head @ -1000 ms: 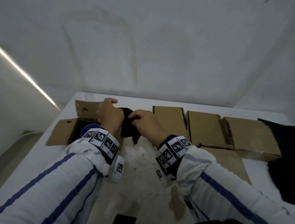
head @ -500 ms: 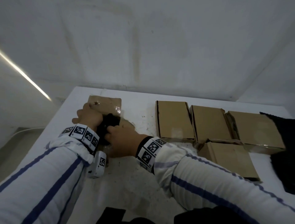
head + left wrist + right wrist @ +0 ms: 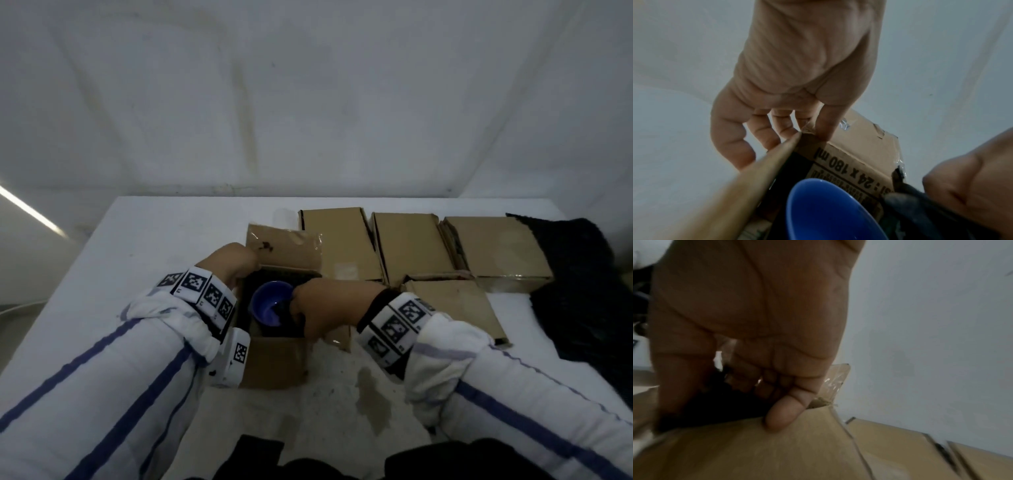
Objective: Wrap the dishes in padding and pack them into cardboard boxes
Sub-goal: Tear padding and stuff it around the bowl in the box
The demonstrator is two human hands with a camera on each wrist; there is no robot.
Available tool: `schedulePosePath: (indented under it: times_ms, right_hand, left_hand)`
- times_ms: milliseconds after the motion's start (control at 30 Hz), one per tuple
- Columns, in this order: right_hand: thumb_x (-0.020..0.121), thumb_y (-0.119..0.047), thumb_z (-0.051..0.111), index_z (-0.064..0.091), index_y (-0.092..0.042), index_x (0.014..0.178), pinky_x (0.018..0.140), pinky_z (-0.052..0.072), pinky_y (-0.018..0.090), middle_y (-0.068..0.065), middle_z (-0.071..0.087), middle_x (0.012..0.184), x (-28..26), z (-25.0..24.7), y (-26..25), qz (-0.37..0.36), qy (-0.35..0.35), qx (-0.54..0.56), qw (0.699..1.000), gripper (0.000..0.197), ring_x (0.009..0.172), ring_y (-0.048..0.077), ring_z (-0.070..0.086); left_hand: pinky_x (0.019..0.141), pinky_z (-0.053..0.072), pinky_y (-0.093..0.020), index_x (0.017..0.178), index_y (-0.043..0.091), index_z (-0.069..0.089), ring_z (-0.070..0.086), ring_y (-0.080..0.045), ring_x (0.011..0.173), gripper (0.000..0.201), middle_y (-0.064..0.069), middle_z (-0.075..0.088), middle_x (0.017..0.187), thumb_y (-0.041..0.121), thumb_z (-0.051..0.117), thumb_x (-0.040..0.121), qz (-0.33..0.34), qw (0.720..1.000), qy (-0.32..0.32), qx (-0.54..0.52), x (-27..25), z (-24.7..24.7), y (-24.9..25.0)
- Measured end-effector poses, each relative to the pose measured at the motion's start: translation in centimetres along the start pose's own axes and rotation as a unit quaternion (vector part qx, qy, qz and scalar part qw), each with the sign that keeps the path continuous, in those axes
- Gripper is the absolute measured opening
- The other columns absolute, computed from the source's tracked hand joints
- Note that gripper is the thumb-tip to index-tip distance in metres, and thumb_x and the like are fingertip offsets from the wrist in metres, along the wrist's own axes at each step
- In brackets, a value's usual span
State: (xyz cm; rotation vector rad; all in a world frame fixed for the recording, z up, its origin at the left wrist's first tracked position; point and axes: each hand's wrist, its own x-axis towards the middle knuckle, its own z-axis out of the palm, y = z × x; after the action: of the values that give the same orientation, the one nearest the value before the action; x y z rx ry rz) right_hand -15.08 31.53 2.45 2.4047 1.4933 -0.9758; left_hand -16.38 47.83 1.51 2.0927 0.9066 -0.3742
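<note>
A blue bowl sits open side up inside an open cardboard box on the white table, with black padding around it. My left hand holds the box at its far left corner; the left wrist view shows its fingers outside the left wall and one digit on the far flap, above the bowl. My right hand is at the box's right side, fingers curled around a fold of the padding. In the right wrist view its little finger rests on a cardboard flap.
Several closed flat cardboard boxes lie side by side to the right, one nearer. A heap of black padding covers the table's right edge. A brown stain marks the table in front. The wall stands close behind.
Both hands brought the black bundle down into the box. The bowl's blue inside now shows. My left hand shifted to the box's corner, while my right still grips the padding.
</note>
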Motion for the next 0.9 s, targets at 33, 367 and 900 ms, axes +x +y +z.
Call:
schedulePosePath:
  times_ms: [33,367,900]
  right_hand:
    - [0.087,-0.02,0.055,0.068,-0.007,0.098,0.065,0.047,0.031,0.01,0.066,0.093,-0.7,0.1,0.7,0.02,0.001,0.026,0.999,0.022,0.078,0.024,0.059]
    - [0.082,-0.003,0.059,0.052,-0.025,0.116,0.064,0.042,0.021,-0.01,0.048,0.086,-7.6,1.9,6.7,0.139,0.144,0.299,0.933,0.04,0.081,0.011,0.051]
    - [0.088,-0.007,0.052,0.058,-0.02,0.111,0.07,0.042,0.022,0.0,0.054,0.105,-8.7,3.5,7.8,0.169,0.094,0.182,0.964,0.027,0.096,0.022,0.053]
  left_hand:
    - [0.071,0.045,-0.03,0.11,0.001,0.055,0.05,-0.025,0.079,0.018,-0.021,0.053,0.113,0.009,0.048,0.095,-0.001,1.0,-0.013,-0.006,-0.2,0.6,0.5]
    - [0.069,0.053,-0.045,0.122,0.008,0.05,0.051,-0.032,0.107,0.029,-0.016,0.05,0.127,0.021,0.048,0.097,-0.007,0.99,-0.129,-0.052,-2.5,5.9,4.6]
    - [0.088,0.05,-0.054,0.138,0.001,0.035,0.048,-0.045,0.118,0.045,-0.027,0.042,0.136,0.018,0.046,0.099,-0.022,0.985,-0.146,-0.087,-2.2,8.8,7.1]
